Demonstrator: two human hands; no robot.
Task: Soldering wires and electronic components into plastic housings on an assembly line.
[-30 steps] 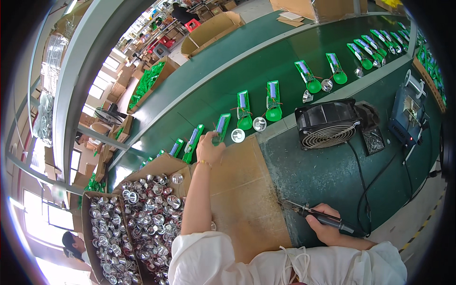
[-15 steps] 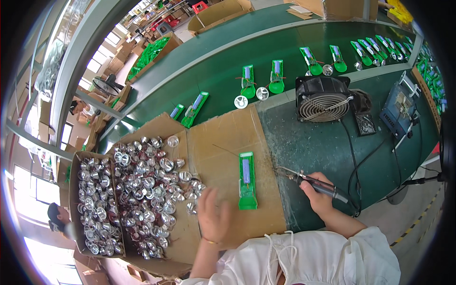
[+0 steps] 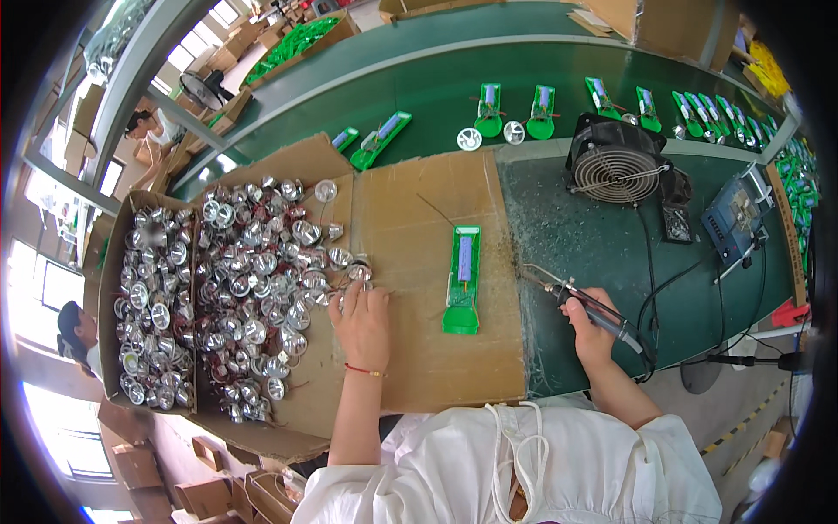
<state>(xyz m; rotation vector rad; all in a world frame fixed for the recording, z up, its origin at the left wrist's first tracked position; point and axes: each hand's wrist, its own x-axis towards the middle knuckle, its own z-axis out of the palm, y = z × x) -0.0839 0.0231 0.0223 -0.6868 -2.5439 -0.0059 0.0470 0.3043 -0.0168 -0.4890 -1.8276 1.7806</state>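
Observation:
My left hand (image 3: 362,325) is at the right edge of a heap of shiny silver lamp reflectors (image 3: 262,288), its fingers bent and closing on a reflector (image 3: 358,272) there. The fingertips are partly hidden. In my right hand (image 3: 590,325) is a soldering iron (image 3: 607,325), gripped by its dark handle, its metal tip pointing left above the green table. Between my hands a green plastic lamp housing (image 3: 461,320) lies lengthwise on a cardboard sheet (image 3: 410,358). Inside the housing sit a blue-purple battery cell (image 3: 465,260) and thin wires.
The reflectors lie in a cardboard box (image 3: 166,196). Behind it, a green conveyor belt (image 3: 305,157) carries several green housings (image 3: 541,112) and loose reflectors. A black fan (image 3: 616,166) and a blue soldering station (image 3: 738,218) with cables stand at right. Other people are at left.
My left hand has moved onto the edge of the reflector heap and its fingers have bent there. The right hand keeps the soldering iron beside the housing. The whole view has shifted.

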